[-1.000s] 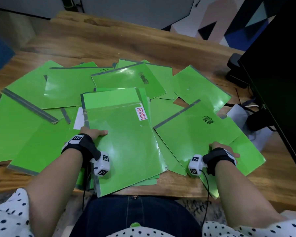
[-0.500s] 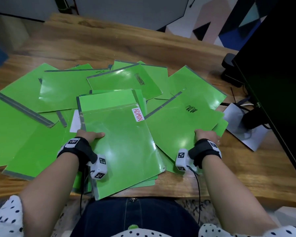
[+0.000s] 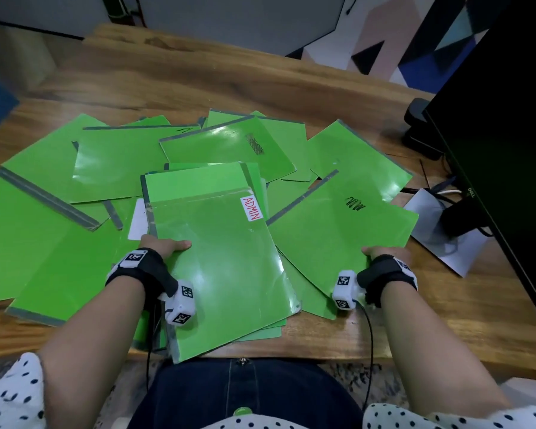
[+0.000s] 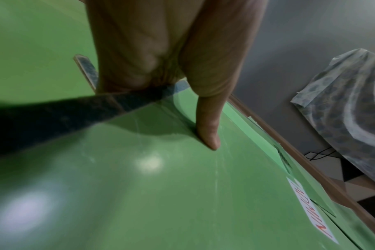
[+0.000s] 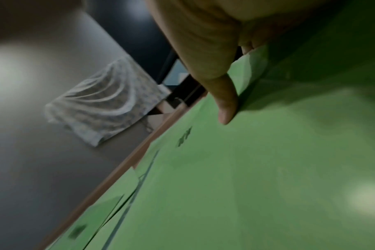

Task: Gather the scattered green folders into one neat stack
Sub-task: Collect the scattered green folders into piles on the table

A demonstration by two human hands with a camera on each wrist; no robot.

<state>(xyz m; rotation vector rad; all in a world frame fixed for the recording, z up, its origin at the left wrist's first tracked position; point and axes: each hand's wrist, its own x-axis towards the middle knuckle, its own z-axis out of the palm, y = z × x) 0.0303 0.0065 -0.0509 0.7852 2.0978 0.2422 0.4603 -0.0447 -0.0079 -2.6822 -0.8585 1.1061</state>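
In the head view, the left hand (image 3: 164, 246) grips the left edge of the ADMIN folder (image 3: 220, 258), thumb on top and fingers hidden beneath, at the top of a small pile at the near edge of the bench (image 3: 198, 78). The right hand (image 3: 384, 253) pinches the near right corner of the scribbled folder (image 3: 338, 230), which lies just right of the pile and overlaps its edge. The task appears to be at an early stage: only a few folders sit under the ADMIN folder, and these are fanned, not squared. The remaining green folders (image 3: 112, 162) lie scattered and overlapping across the left, middle and far right of the bench; roughly a dozen in total show, but the overlaps prevent an exact count. One monitor (image 3: 502, 134) stands at the right. In the left wrist view, the thumb (image 4: 208, 128) presses flat on the glossy cover of the ADMIN folder (image 4: 182, 194), with the other fingers out of sight below its taped spine. In the right wrist view, which is blurred, the thumb (image 5: 226, 103) lies on the scribbled folder (image 5: 246, 169) near its corner; the other fingers cannot be seen.
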